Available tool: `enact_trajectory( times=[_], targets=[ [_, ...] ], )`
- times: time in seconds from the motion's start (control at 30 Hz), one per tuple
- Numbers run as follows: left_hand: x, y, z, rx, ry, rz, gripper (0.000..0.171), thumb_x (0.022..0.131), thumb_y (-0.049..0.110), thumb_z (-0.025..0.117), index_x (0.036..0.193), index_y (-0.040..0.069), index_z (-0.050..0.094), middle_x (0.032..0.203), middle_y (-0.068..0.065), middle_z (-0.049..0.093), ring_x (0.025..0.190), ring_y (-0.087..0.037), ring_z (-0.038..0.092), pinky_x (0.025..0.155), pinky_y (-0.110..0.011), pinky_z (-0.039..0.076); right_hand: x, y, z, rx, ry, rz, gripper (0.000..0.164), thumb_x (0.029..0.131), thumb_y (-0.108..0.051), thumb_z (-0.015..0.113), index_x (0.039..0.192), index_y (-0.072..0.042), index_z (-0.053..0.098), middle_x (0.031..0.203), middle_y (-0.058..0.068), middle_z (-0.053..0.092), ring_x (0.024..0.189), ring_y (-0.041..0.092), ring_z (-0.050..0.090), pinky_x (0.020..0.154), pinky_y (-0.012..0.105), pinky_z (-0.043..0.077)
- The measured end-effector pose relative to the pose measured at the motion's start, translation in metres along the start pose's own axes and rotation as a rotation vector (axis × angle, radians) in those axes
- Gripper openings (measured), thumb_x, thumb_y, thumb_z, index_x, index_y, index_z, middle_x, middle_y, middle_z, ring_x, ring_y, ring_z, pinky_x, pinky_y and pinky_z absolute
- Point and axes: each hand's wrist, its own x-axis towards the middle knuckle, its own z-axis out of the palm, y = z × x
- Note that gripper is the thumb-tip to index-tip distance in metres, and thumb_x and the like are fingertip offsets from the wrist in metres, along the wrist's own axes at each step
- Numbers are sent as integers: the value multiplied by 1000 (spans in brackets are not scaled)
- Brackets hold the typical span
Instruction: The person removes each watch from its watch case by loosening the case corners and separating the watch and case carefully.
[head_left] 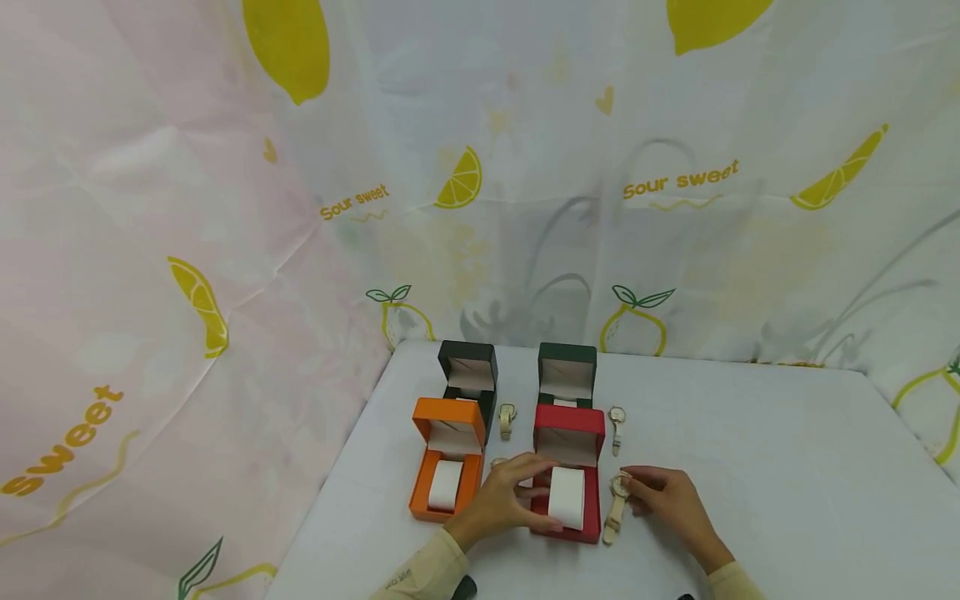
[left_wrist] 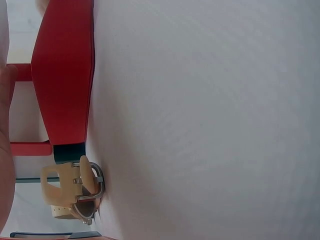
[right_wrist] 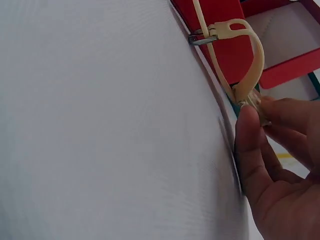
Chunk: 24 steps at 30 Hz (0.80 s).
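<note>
A red watch box (head_left: 568,437) stands with its lid raised and a white cushion (head_left: 566,497) inside. Along its left side my left hand (head_left: 504,500) grips it, thumb at the front and index finger toward the hinge. In the left wrist view only an edge of that hand shows beside the red box (left_wrist: 65,75). To the right of the box, my right hand (head_left: 671,504) pinches a cream-strapped wristwatch (head_left: 617,508) by its case. The right wrist view shows thumb and fingers on the case, with the buckled strap (right_wrist: 257,60) looping away beside the box.
An orange watch box (head_left: 448,421) stands open on the left. Behind are a black box (head_left: 468,360) and a green box (head_left: 567,367), both open. One watch (head_left: 506,421) lies between the boxes, another (head_left: 617,425) right of the green one. A printed cloth (head_left: 510,250) hangs behind the white table (head_left: 780,467).
</note>
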Motion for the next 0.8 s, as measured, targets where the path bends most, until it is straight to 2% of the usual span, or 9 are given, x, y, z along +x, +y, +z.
enact_trajectory(
  times=[0.2,0.3,0.43,0.6,0.8],
  targets=[
    [1,2,0,-23,-3,-17,72,73,17,87,137,11,55,127,1,55,115,-13,57,87,-24,52,3,-1,-1,-220,-29,-23,24,91,-10,67,112,0,71,78,1,67,63,16,59,53,26,50],
    [0,2,0,-12,-2,-27,72,73,18,87,137,13,55,127,2,55,115,-12,57,87,-24,52,5,-1,-1,-285,-48,-40,24,92,-8,66,113,0,71,72,0,63,62,15,57,52,26,48],
    [0,2,0,-12,-4,-42,72,73,19,87,137,15,55,127,2,55,115,-12,56,87,-23,52,6,-2,-2,-309,-68,-65,23,92,-6,65,113,1,70,67,0,61,61,15,55,51,26,47],
    [0,2,1,-16,-6,-45,72,72,20,87,137,14,55,128,3,54,115,-11,57,87,-23,52,6,-3,-3,-334,-73,-106,22,91,-4,65,110,2,71,70,0,59,61,15,55,51,25,46],
    [0,2,1,-39,-7,-35,73,72,19,87,137,13,55,128,2,54,115,-12,56,86,-24,52,7,-3,-2,-335,-67,-112,21,89,-3,66,109,2,71,69,0,59,60,15,56,51,25,47]
  ],
)
